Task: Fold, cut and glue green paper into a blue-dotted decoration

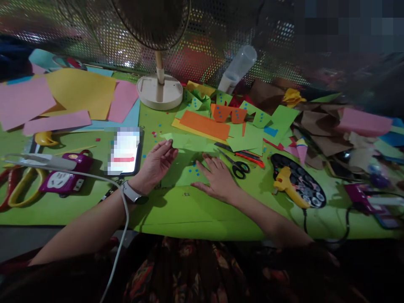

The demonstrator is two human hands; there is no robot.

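Note:
My left hand [155,165], with a watch at its wrist, pinches the left end of a light green paper strip [191,142], its thumb and fingertips together. The strip is raised slightly above a green paper sheet [176,174]. My right hand [218,176] lies on that sheet with its fingers spread and holds nothing. Several small blue paper bits [193,171] are beside its fingertips. Black-handled scissors [240,168] rest just right of the right hand, by a red and black cutter [252,158]. A lit phone [124,151] lies left of the left hand.
Behind are a fan [160,90], an orange paper piece [205,125] and cut paper shapes [229,113]. A yellow glue gun [288,187] rests on a dark tray at right. A purple socket block [65,174] sits at left; a white cable [124,219] crosses my left forearm.

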